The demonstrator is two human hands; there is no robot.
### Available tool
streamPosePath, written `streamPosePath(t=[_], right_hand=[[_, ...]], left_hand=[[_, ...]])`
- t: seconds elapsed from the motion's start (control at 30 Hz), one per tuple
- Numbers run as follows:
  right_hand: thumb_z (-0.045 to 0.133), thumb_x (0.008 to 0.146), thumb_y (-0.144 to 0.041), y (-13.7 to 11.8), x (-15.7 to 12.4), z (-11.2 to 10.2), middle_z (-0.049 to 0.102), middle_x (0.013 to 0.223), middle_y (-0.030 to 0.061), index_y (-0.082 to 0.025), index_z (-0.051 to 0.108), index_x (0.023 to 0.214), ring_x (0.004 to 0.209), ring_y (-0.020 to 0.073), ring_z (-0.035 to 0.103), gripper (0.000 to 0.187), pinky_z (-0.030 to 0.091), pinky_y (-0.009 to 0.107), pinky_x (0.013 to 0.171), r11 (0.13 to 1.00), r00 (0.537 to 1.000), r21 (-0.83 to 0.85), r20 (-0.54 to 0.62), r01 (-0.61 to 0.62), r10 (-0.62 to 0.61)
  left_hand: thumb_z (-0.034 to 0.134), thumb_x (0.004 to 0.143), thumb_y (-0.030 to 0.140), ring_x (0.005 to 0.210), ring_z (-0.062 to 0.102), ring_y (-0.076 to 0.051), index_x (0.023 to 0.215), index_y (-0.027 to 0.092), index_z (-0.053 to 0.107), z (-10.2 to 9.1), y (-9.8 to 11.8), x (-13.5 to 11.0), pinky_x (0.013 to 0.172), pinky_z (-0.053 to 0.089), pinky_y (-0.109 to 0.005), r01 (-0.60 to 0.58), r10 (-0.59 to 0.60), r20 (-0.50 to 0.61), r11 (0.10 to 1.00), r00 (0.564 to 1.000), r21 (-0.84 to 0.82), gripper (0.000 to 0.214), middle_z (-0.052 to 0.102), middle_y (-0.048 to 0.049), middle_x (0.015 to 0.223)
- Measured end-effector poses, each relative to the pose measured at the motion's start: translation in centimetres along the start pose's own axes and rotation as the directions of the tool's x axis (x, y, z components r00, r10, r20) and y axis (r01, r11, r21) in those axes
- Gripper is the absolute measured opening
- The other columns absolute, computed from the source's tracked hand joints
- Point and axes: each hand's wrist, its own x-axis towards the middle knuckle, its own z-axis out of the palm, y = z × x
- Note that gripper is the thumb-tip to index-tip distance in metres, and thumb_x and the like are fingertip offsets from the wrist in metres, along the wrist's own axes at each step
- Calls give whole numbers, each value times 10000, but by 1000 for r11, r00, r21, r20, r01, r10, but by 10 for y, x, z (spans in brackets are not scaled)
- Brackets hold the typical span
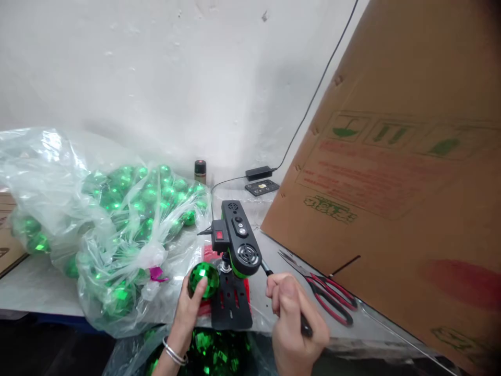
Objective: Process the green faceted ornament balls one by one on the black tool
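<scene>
From where I stand, the green faceted ball point(204, 280) sits in the left hand point(188, 303), thumb on its near face and fingers curled round its outer side, just left of the black slotted plate point(230, 308) beneath the black device point(241, 235). Being round, the ball has no long axis; the device's body slants from far left to near right, its near end over the plate. The left hand is nearer the ball; the right hand point(293, 319), across the device, is closed in a fist round a black-handled rod point(306, 327). Whether the ball touches the plate, I can't tell. The rod's far end disappears by the device, so any join is hidden, as are the left fingertips behind the ball. More green balls point(215, 352) below the surface point(263, 316) are cut off at the bottom of my view.
</scene>
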Motion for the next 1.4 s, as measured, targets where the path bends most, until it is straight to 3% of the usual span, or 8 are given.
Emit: streamPosePath(t=[0.13, 0.27, 0.5, 0.83, 1.0, 1.1, 1.23, 1.4], right_hand=[[530, 1155, -140, 1, -3, -3, 509, 648, -41, -227, 506, 722, 603, 115, 546, 442, 441, 258, 577, 1000, 1000, -12, 25, 3, -3], [513, 1149, -109, 2, -6, -7, 546, 680, -38, -226, 521, 763, 618, 108, 563, 403, 446, 250, 584, 999, 998, -21, 44, 35, -34], [506, 1130, -76, 3, -9, -8, 529, 664, -37, -227, 501, 744, 612, 119, 572, 415, 420, 263, 566, 998, 998, -34, 37, 50, -49], [520, 1130, -77, 4, -8, -7, 577, 698, -27, -217, 551, 776, 621, 115, 579, 381, 438, 265, 585, 1000, 999, -15, 40, 17, -17], [514, 1123, -68, 2, -6, -8, 579, 693, -22, -216, 575, 787, 610, 122, 581, 372, 429, 270, 564, 998, 998, -45, 56, 37, -35], [517, 1124, -73, 1, -6, -7, 585, 692, -20, -214, 586, 794, 607, 123, 587, 365, 424, 268, 555, 998, 998, -50, 54, 35, -32], [509, 1125, -66, 1, -7, -6, 577, 678, -24, -215, 567, 777, 591, 116, 582, 382, 421, 266, 551, 998, 999, -43, 34, 34, -32], [505, 1119, -41, 2, -9, -6, 584, 697, -29, -215, 559, 796, 609, 103, 590, 370, 429, 257, 561, 999, 999, -35, 38, 30, -29]], left_hand=[[852, 794, 695, 1396, 738, -425, 1448, 198, 668, 19, -18, -9, 1238, 558, -604, -77, 69, 42, 970, 997, 229, 842, 803, -179, 1443], [862, 799, 539, 1512, 659, -460, 1517, 211, 615, 27, -34, -15, 1291, 495, -675, -248, 223, 111, 893, 969, 376, 827, 720, -212, 1584], [831, 875, 445, 1453, 708, -445, 1516, 208, 579, 25, -60, -20, 1245, 552, -669, -407, 387, 138, 799, 911, 443, 728, 744, -221, 1521], [832, 853, 428, 1444, 703, -455, 1500, 190, 595, 35, -45, -13, 1245, 539, -688, -425, 385, 181, 785, 905, 450, 729, 745, -226, 1486], [860, 784, 497, 1450, 687, -470, 1463, 195, 632, 37, -28, -9, 1258, 511, -699, -312, 279, 139, 853, 950, 417, 778, 759, -219, 1463], [831, 812, 643, 1440, 696, -466, 1462, 199, 639, 26, -16, -7, 1263, 508, -684, -134, 110, 88, 931, 990, 340, 810, 769, -208, 1466], [714, 910, 776, 1578, 595, -421, 1375, 218, 697, 8, -1, -4, 1380, 390, -618, 35, -48, 72, 985, 996, 167, 726, 751, -176, 1532], [739, 887, 803, 1624, 544, -423, 1377, 219, 707, 7, 0, -2, 1404, 351, -622, 40, -55, 85, 985, 995, 167, 764, 735, -169, 1566]])
